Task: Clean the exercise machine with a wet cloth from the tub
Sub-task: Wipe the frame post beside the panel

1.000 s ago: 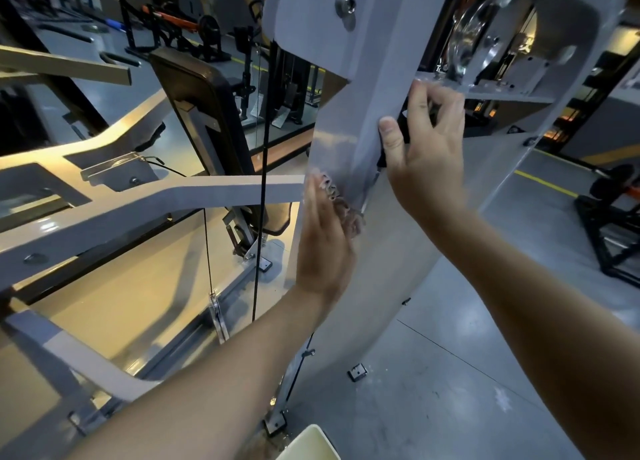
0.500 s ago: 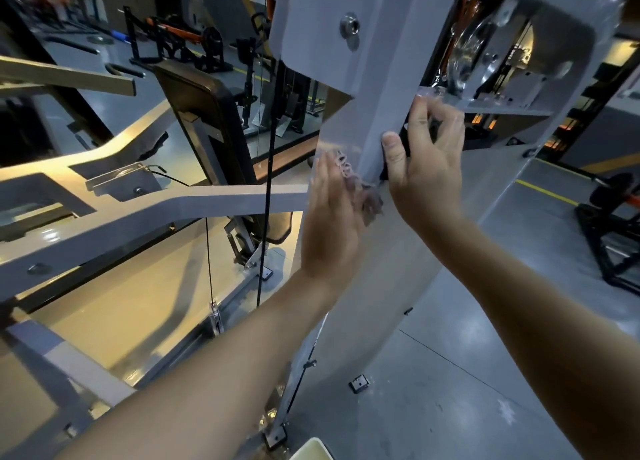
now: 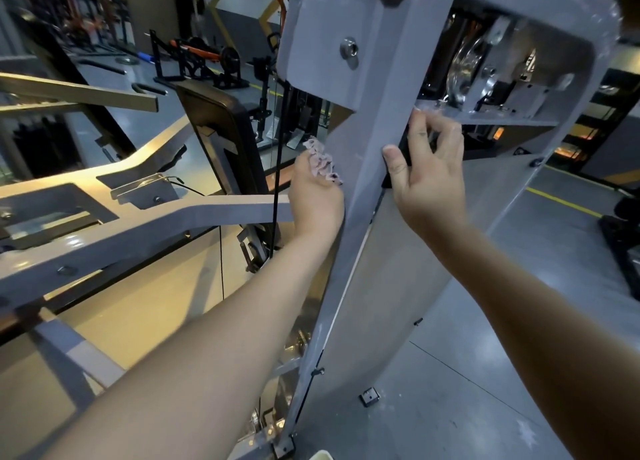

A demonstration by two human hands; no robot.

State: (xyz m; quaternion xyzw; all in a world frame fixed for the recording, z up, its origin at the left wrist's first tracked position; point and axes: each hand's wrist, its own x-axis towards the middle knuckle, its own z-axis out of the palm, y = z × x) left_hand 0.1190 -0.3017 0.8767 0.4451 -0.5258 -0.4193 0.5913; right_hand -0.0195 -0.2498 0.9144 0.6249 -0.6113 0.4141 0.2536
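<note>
Fingers (image 3: 420, 132) of my right hand (image 3: 429, 182) hook round the far edge of the grey post (image 3: 377, 113), thumb flat on its near face, so a pinch hold on the post. My left hand (image 3: 313, 196) has its fingers curled on the cloth (image 3: 322, 163), which is bunched and pressed to the post's left face.

Risks, near first:
- The tub (image 3: 320, 455) shows only as a rim at the bottom edge, at the foot of the exercise machine. A step in would likely knock it.
- The black cable (image 3: 277, 148) runs just beside the left hand. A wide wipe stroke could snag a loose fold of cloth on it.
- The cloth is wadded, so little of it touches the metal. It will likely streak or miss the corner.
- The right fingertips sit in the opening just below the pulley (image 3: 464, 64). If the cable or pulley moves, they could get nipped.
- Water from the cloth could run into that mechanism.

Pose: both forearms reach up and forward, left from lower left, right from lower right. The left hand has its back to the camera and its palm toward the post. The right wrist is bent, knuckles up, hand a little higher than the left. The hands are on opposite sides of the post, not touching.
</note>
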